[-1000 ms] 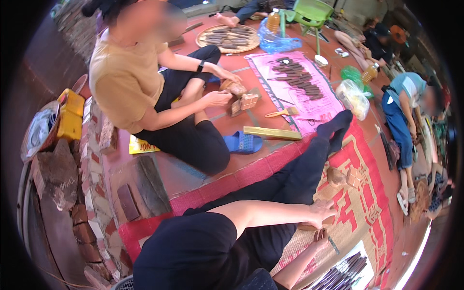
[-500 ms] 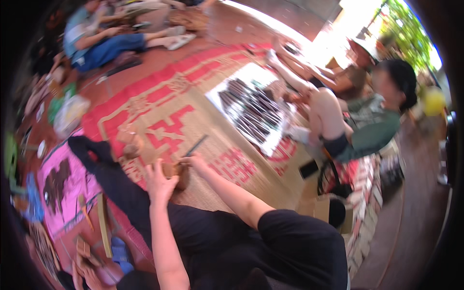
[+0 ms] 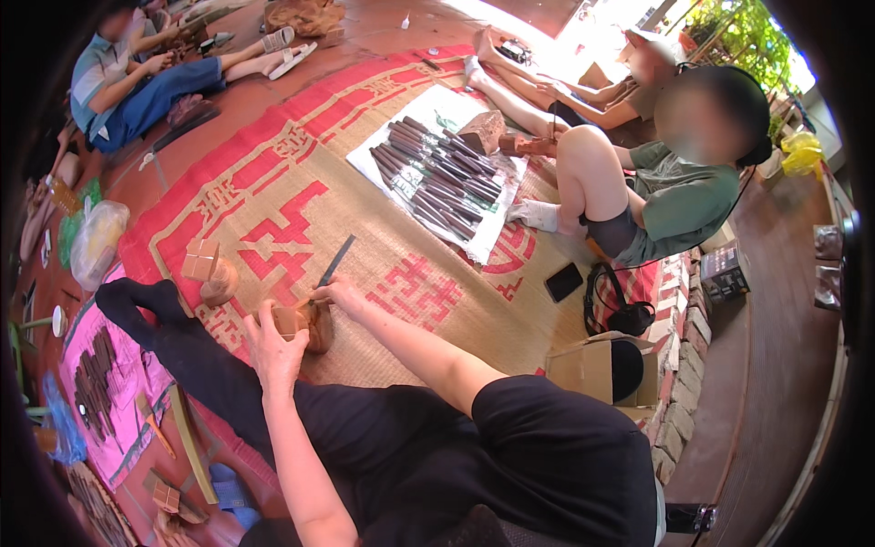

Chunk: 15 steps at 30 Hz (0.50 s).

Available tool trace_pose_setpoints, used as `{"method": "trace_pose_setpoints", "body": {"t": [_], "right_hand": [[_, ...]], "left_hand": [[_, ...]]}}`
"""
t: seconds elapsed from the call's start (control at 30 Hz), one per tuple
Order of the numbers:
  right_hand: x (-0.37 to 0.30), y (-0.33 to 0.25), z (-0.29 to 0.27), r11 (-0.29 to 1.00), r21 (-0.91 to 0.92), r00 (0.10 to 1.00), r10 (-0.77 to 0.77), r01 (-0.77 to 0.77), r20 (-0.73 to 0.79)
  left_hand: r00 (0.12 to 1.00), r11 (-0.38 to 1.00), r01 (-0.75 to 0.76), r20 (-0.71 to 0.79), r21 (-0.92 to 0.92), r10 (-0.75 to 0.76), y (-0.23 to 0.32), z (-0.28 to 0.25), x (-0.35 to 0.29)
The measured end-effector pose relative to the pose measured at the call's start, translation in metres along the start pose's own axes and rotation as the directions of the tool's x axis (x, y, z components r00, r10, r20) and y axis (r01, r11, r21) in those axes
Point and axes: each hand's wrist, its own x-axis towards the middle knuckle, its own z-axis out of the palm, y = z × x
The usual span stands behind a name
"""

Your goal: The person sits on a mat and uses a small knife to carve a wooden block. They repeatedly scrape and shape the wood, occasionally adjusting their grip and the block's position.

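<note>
My left hand [image 3: 273,354] is closed around a small light-brown wooden block [image 3: 290,321], thumb and fingers on its sides. Just right of it, a rounded brown piece of wood [image 3: 320,330] sits on the mat against the block. In my right hand [image 3: 341,297] is a flat, dark grey strip [image 3: 338,261], which slants up and to the right, away from me. Whether it is a file, a ruler or a blade I cannot tell. The right fingertips are close to the wood, and their lower side is partly hidden.
A patterned red and straw mat [image 3: 383,210] lies under the work. Beyond my feet stand a wooden block on a rounded base [image 3: 217,283]. Many dark-handled tools [image 3: 442,173] lie on a white sheet beside a seated co-worker [image 3: 693,201]. A phone [image 3: 563,283] and a cardboard box [image 3: 583,369] are at right.
The whole view has shifted and grown sharper, with the scene sliding left. Both hands keep their holds, and the dark strip now points slightly more steeply away from me.
</note>
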Motion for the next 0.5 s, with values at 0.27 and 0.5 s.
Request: {"method": "trace_pose_setpoints", "body": {"t": [0.27,0.5], "right_hand": [[0.001,-0.003,-0.021,0.999,0.025,0.989,0.035,-0.032,-0.144],[0.010,0.005,0.008,0.996,-0.047,0.991,-0.078,0.073,-0.110]], "left_hand": [[1.000,1.000,0.000,-0.014,-0.022,0.000,0.003,0.001,0.001],[1.000,1.000,-0.004,-0.003,-0.019,0.004,0.003,0.004,0.003]]}}
